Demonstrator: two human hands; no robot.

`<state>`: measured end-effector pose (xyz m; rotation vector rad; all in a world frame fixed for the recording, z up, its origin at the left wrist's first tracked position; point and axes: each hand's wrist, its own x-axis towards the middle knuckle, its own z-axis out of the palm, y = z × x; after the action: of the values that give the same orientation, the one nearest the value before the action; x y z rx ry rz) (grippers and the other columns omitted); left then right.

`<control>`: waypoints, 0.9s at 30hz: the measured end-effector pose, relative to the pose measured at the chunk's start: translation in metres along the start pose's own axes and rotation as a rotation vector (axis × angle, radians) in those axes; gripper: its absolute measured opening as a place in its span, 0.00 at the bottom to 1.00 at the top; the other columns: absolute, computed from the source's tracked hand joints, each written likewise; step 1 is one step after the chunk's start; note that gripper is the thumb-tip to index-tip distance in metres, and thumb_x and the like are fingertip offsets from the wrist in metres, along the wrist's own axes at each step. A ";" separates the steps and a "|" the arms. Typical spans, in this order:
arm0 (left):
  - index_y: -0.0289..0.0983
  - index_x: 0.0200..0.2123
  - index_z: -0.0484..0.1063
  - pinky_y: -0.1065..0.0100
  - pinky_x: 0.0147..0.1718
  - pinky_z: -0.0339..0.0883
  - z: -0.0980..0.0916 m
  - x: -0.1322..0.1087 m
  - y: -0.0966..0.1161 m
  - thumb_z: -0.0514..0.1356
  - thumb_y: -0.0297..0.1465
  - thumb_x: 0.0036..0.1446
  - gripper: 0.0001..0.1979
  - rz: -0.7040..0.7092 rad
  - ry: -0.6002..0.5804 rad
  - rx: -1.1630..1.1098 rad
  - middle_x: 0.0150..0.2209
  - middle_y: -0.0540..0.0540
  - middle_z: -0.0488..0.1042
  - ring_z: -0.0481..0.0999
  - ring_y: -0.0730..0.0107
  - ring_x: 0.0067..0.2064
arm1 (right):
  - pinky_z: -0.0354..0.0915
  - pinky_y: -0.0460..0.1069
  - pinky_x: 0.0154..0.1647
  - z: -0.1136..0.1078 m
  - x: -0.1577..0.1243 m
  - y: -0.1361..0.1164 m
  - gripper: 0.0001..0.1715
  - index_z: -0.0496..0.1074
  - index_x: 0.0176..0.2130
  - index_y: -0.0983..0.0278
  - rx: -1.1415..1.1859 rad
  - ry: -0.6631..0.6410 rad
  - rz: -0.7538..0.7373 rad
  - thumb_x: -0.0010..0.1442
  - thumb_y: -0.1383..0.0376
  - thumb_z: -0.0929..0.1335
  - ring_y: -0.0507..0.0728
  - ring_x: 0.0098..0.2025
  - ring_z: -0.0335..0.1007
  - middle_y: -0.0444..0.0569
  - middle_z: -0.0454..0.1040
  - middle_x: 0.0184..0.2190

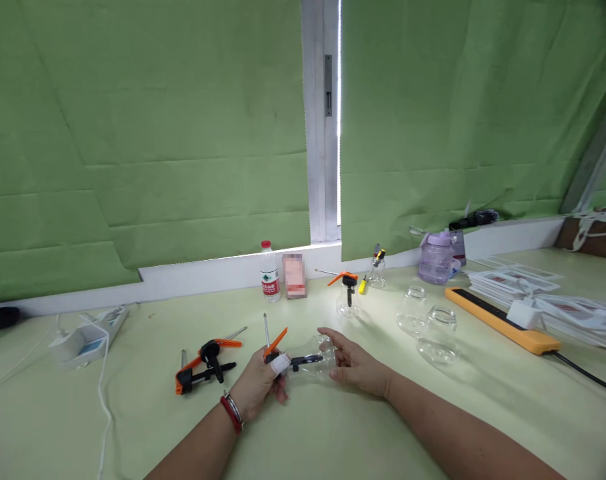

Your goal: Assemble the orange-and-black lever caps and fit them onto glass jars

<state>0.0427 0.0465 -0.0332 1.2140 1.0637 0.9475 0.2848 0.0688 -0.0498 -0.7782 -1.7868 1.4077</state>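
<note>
My left hand (255, 387), with a white wrap on the thumb, is closed round a black dispenser head with an orange lever (277, 341) and a thin metal spout. Its black stem reaches inside a clear jar (307, 360) lying on its side. At the jar's wide base, my right hand (355, 365) grips it between thumb and fingers. Whether the head is seated in the jar's mouth is hidden by my left fingers. Left of that hand lie two similar dispenser heads (213, 357). Behind, a clear jar fitted with a dispenser head (349, 293) stands upright.
Two clear jars (439, 337) stand at right, before an orange power strip (503, 321) and papers (577, 313). Along the back are a water bottle (269, 273), a pink box (295, 277), a yellow-handled tool (363, 285) and a purple jug (435, 259). A white power strip (90, 340) lies left.
</note>
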 end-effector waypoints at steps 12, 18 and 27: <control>0.39 0.28 0.58 0.69 0.16 0.63 0.004 -0.003 0.005 0.51 0.53 0.52 0.22 -0.008 -0.010 0.013 0.15 0.56 0.65 0.63 0.75 0.13 | 0.50 0.44 0.21 0.000 0.002 0.000 0.31 0.62 0.50 0.62 -0.007 -0.002 0.055 0.54 0.46 0.66 0.47 0.23 0.54 0.45 0.67 0.30; 0.38 0.27 0.61 0.68 0.15 0.62 0.003 -0.004 0.003 0.47 0.55 0.52 0.24 -0.026 0.049 -0.054 0.13 0.54 0.65 0.61 0.74 0.11 | 0.55 0.45 0.25 0.002 0.002 -0.001 0.32 0.62 0.52 0.63 -0.067 -0.013 0.037 0.55 0.45 0.64 0.49 0.25 0.58 0.47 0.67 0.33; 0.39 0.26 0.61 0.69 0.12 0.59 0.006 -0.001 0.006 0.50 0.55 0.49 0.24 -0.060 0.162 -0.120 0.12 0.56 0.64 0.56 0.77 0.09 | 0.61 0.47 0.33 0.002 0.001 -0.002 0.45 0.49 0.59 0.52 0.016 -0.039 -0.051 0.49 0.53 0.72 0.48 0.32 0.58 0.52 0.56 0.53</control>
<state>0.0484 0.0443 -0.0266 1.0151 1.1477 1.0616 0.2825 0.0685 -0.0479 -0.6964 -1.8101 1.4118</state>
